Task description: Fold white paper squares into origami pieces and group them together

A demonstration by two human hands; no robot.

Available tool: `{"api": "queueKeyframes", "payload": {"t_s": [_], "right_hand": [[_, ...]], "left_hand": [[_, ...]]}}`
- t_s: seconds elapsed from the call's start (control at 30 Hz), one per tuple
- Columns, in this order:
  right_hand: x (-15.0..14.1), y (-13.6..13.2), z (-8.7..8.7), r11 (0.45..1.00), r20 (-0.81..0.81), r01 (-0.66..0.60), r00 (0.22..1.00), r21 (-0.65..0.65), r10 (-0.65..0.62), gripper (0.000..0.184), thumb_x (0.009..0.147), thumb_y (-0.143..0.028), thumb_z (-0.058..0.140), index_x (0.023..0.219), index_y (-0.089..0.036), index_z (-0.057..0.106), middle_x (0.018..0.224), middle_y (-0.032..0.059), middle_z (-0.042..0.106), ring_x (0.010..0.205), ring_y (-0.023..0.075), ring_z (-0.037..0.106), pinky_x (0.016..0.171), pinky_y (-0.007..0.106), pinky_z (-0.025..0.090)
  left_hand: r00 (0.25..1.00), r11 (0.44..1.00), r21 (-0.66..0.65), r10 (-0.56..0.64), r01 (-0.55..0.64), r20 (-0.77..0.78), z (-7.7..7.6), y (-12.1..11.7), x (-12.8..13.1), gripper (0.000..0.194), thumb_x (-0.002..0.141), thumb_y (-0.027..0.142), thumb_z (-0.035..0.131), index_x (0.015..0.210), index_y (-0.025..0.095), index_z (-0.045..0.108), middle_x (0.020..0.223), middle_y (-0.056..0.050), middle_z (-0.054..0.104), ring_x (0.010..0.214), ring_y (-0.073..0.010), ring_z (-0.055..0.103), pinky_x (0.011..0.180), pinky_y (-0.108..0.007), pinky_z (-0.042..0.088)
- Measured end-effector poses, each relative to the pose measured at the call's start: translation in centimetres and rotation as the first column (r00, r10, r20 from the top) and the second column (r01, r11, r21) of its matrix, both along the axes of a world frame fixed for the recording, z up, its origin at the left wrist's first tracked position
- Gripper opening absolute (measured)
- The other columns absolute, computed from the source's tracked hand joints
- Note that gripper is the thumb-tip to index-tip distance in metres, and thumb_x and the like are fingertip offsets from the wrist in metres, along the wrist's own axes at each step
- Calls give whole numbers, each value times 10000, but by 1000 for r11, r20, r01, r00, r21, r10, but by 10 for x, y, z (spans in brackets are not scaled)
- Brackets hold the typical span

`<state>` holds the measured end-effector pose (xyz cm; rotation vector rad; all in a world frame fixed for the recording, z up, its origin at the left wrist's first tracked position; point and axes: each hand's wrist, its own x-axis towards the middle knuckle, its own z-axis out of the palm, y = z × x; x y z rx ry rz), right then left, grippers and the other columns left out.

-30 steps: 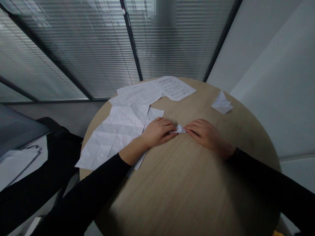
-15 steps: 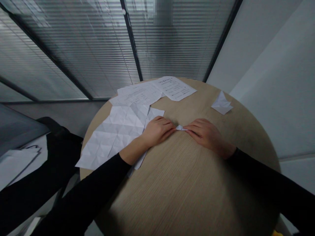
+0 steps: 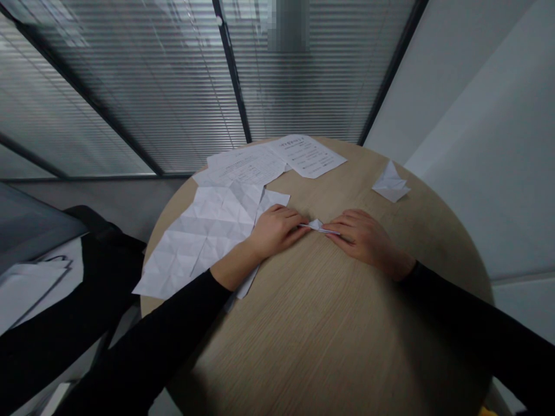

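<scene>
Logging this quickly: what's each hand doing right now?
Left hand: fingers closed on a small folded white paper piece.
Right hand: fingers closed on the same paper.

You have two hands in view, your left hand (image 3: 275,233) and your right hand (image 3: 362,240), and two black sleeves, the left sleeve (image 3: 143,341) and the right sleeve (image 3: 468,318). There is one round wood-grain table (image 3: 329,329). On it you have five pieces of paper: one small folded paper piece (image 3: 316,226), one larger folded paper figure (image 3: 390,183), one creased sheet (image 3: 199,242), one printed sheet (image 3: 306,156) and a second printed sheet (image 3: 247,166) (a further sheet may lie beneath that one, but I cannot tell). Off the table, there is one black chair (image 3: 108,271) holding one white paper item (image 3: 30,289).
</scene>
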<state>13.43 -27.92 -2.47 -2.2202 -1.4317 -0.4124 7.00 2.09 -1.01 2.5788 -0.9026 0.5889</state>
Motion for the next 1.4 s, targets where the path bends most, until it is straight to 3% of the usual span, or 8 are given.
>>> {"api": "queueKeyframes", "payload": {"t_s": [0.43, 0.67, 0.83, 0.97, 1.1, 1.4], "right_hand": [[-4, 11, 6, 1000, 27, 11, 1000, -9, -11, 241, 1156, -349, 687, 1346, -329, 833, 1104, 76, 841, 1045, 310, 740, 971, 510, 581], [-2, 27, 3, 987, -189, -58, 978, 151, 86, 248, 1175, -356, 670, 1379, -325, 806, 1175, 74, 849, 1079, 289, 784, 976, 478, 630], [2, 30, 0, 979, -359, -15, 929, 205, 90, 235, 1148, -348, 709, 1345, -331, 836, 1154, 62, 865, 1017, 263, 815, 914, 427, 665], [4, 31, -3, 971, -455, 21, 886, 238, 92, 215, 1110, -330, 752, 1297, -309, 854, 1195, 73, 867, 1065, 265, 827, 917, 417, 686], [5, 34, -4, 970, -489, 31, 868, 240, 93, 226, 1075, -329, 801, 1291, -297, 860, 1139, 70, 872, 989, 249, 830, 899, 414, 700], [4, 39, -8, 956, -479, 73, 874, 284, 76, 254, 1045, -323, 844, 1299, -316, 856, 1145, 54, 887, 1010, 260, 852, 944, 428, 711]], "left_hand": [[998, 998, -51, -43, 45, 49, 3, -1, -2, 320, 1223, 445, 581, 1173, 232, 814, 1066, -41, 859, 992, -191, 795, 987, -377, 553], [1000, 981, -193, 10, -10, 0, 8, -2, -4, 321, 1212, 458, 591, 1208, 224, 811, 1030, -62, 847, 929, -189, 789, 921, -366, 579], [995, 954, -289, 60, -80, -77, 7, -4, -5, 345, 1163, 535, 665, 1202, 219, 799, 935, -34, 828, 760, -158, 740, 872, -354, 596], [990, 964, -245, 74, -103, -124, 6, -5, -5, 379, 1135, 575, 688, 1188, 214, 792, 817, -12, 781, 734, -174, 728, 837, -355, 595], [992, 980, -185, 57, -78, -116, 6, -5, -4, 383, 1144, 581, 659, 1168, 224, 794, 824, -19, 770, 775, -195, 733, 828, -367, 587], [989, 975, -210, 36, -66, -143, 9, -5, -6, 348, 1154, 538, 639, 1175, 214, 765, 864, -24, 782, 742, -176, 713, 809, -353, 573]]}}
